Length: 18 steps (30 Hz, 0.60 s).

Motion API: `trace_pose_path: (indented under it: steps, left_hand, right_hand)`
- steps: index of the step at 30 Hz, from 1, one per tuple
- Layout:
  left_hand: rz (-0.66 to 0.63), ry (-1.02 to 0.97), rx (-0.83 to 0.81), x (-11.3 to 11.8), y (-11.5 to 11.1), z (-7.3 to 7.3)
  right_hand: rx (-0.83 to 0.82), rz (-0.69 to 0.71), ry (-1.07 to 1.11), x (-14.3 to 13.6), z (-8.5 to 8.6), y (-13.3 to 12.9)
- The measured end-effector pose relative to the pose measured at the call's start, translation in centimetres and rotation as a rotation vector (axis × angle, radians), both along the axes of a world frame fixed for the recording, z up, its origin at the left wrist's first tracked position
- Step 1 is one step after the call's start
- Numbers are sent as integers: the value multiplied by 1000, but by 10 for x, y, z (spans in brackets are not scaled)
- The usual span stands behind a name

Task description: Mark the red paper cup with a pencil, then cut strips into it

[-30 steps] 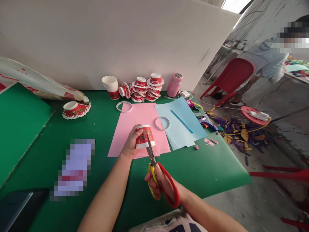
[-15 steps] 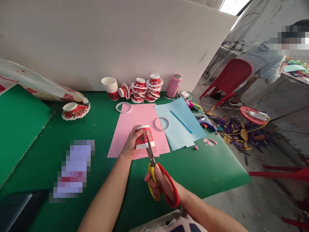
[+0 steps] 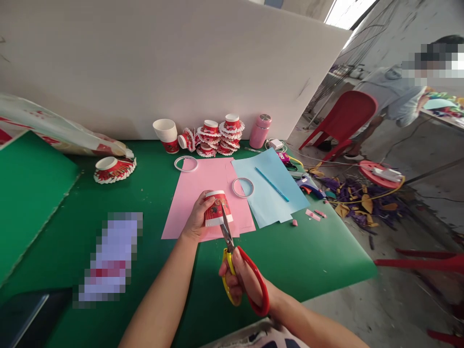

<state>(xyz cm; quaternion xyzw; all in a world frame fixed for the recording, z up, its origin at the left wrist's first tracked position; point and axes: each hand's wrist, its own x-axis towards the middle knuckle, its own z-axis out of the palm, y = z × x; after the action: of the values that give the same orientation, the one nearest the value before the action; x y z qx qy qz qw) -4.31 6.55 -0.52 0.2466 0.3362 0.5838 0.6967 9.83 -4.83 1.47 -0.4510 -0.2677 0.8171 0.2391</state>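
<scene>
I watch through one camera, worn on the person's head, looking forward and down at the red cup (image 3: 216, 209) from above its near side. The cup sits close, within arm's reach, near mid-frame; the left hand (image 3: 197, 215) and right hand (image 3: 241, 278) come in below it, so I look from behind them. My view is wide: beyond the cup I face a pale panel (image 3: 181, 63), and far to the cup's right I see past the green table (image 3: 308, 256) down to the floor (image 3: 340, 309).
</scene>
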Motion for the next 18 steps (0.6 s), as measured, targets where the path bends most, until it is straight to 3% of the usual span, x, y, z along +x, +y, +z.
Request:
trace_pose_path:
  steps: [18]
  left_hand:
    - [5,-239,-153,-3,5,2]
  right_hand:
    - [25,7,5,-6,2,3]
